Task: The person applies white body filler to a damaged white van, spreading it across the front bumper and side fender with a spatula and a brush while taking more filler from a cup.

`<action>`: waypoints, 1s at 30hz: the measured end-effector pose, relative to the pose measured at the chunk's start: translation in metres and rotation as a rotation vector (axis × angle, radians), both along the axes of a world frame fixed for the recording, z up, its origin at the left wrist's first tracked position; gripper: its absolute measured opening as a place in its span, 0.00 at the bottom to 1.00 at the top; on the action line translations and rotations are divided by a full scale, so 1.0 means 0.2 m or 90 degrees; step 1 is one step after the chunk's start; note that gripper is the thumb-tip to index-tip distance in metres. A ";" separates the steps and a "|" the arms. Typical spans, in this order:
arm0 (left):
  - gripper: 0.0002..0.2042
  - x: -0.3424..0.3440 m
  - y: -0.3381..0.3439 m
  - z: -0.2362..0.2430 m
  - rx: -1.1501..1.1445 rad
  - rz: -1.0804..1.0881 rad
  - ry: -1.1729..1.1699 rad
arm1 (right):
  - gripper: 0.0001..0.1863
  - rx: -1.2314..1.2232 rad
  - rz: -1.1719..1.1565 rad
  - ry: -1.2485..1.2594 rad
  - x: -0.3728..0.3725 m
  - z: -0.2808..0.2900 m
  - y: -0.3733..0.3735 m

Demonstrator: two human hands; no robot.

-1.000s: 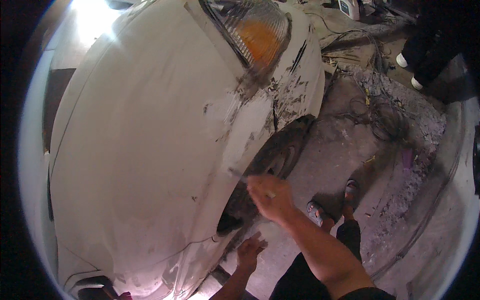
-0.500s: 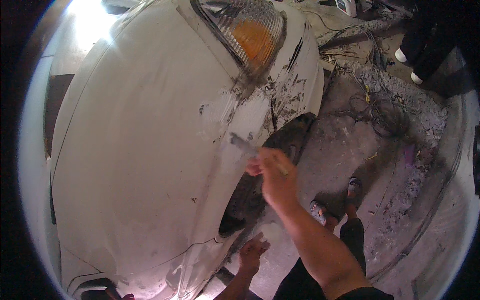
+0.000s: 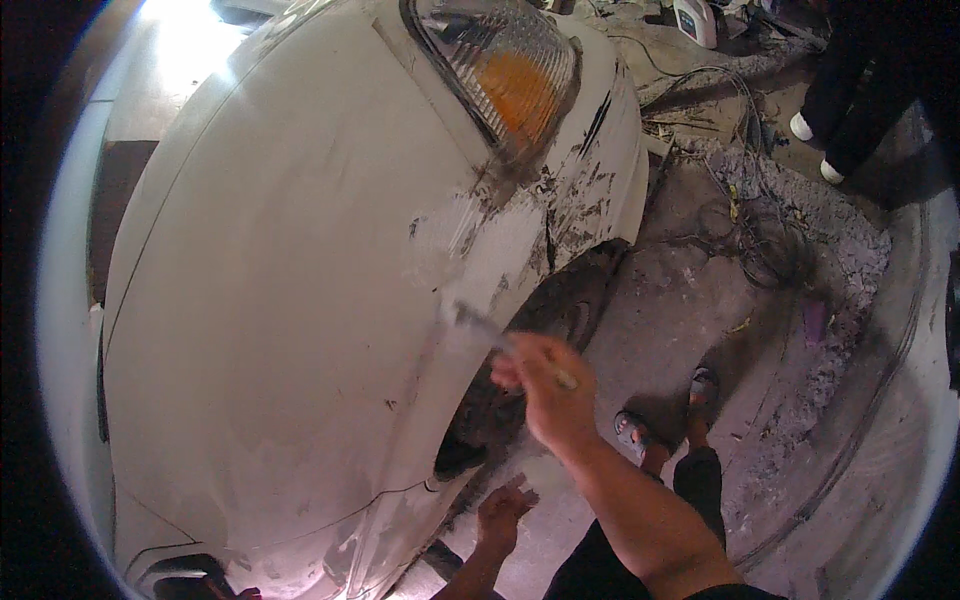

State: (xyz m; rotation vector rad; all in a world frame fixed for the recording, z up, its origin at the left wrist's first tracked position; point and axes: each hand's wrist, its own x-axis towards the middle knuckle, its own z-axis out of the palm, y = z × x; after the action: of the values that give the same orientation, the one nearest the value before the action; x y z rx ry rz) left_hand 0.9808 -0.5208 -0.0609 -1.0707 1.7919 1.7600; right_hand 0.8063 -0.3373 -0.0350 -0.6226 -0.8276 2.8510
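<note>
My right hand [image 3: 540, 385] grips a flat scraper [image 3: 475, 320] with a pale handle. Its blade, blurred, is at a smeared patch on the white car's front fender [image 3: 300, 300], above the dark wheel arch [image 3: 525, 345]. Higher up is a clear-and-amber lamp [image 3: 515, 90], with scuffs and dark marks below it. My left hand [image 3: 500, 515] is curled low beside the wheel arch; a pale shape lies at its fingers, and I cannot make out what it holds.
Another person's dark-clad legs [image 3: 850, 100] stand at upper right. Tangled cables [image 3: 750, 240], rubble [image 3: 860, 250] and a purple object [image 3: 812, 320] lie on the floor [image 3: 650, 330]. My sandalled feet [image 3: 700, 390] are right of the wheel. A white container [image 3: 695, 20] sits at the top.
The scraper in my right hand moved up the fender, then partway back down to where it is now. My left hand has stayed low in nearly the same place.
</note>
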 end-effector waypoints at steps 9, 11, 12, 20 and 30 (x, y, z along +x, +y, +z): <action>0.06 0.06 -0.06 -0.03 0.022 -0.055 0.057 | 0.12 0.175 0.046 0.052 0.00 0.02 0.04; 0.06 0.07 -0.06 -0.06 0.043 -0.044 0.078 | 0.10 0.220 -0.094 0.079 -0.08 0.00 0.07; 0.06 0.07 -0.05 -0.06 0.008 -0.068 0.072 | 0.09 0.285 -0.071 0.126 -0.07 -0.01 0.06; 0.02 0.02 0.02 0.01 0.037 0.024 0.054 | 0.11 0.437 -0.001 0.000 -0.05 -0.17 0.16; 0.03 0.05 -0.09 -0.08 0.064 -0.035 0.101 | 0.11 0.436 -0.067 -0.019 -0.07 -0.34 0.16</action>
State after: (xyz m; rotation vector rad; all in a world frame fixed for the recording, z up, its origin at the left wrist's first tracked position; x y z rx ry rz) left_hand 0.9904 -0.5378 -0.0769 -0.8554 1.7836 1.9273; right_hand 0.7929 -0.3062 -0.1032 -0.5774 -1.6001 2.2393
